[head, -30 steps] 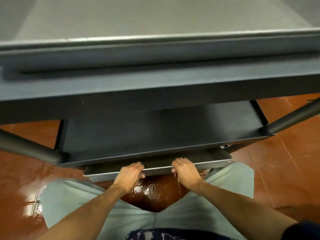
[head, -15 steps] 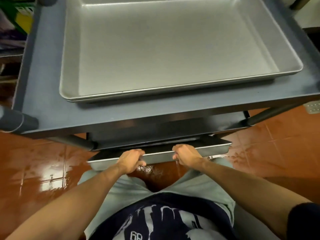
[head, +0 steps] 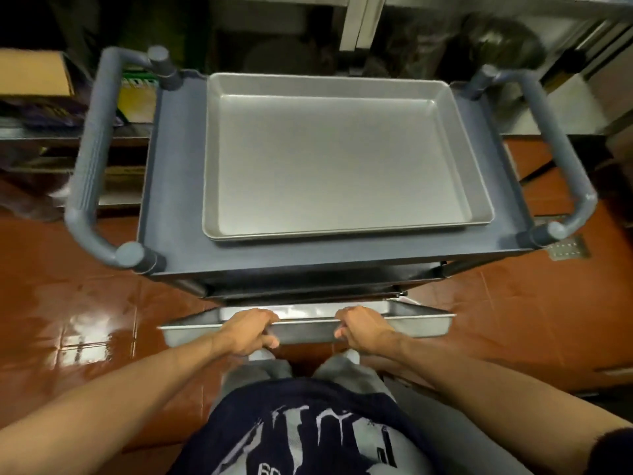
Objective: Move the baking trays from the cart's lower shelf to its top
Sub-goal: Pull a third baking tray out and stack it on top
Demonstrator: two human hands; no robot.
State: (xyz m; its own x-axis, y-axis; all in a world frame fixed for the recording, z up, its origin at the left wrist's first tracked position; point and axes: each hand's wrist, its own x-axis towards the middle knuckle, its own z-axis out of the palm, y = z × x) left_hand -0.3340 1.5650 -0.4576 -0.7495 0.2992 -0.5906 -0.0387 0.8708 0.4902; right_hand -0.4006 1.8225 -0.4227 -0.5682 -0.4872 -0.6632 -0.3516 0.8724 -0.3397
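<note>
Both hands, left hand (head: 247,332) and right hand (head: 363,329), are clamped on the near rim of a baking tray (head: 416,325), now drawn clear of the cart (head: 174,186)'s lower shelf. A stack of trays (head: 342,156) is seen on top; only lifting remains.

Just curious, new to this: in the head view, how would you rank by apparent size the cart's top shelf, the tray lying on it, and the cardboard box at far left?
1. top shelf
2. tray on top
3. cardboard box, farther away and cut off by the frame's edge
</note>
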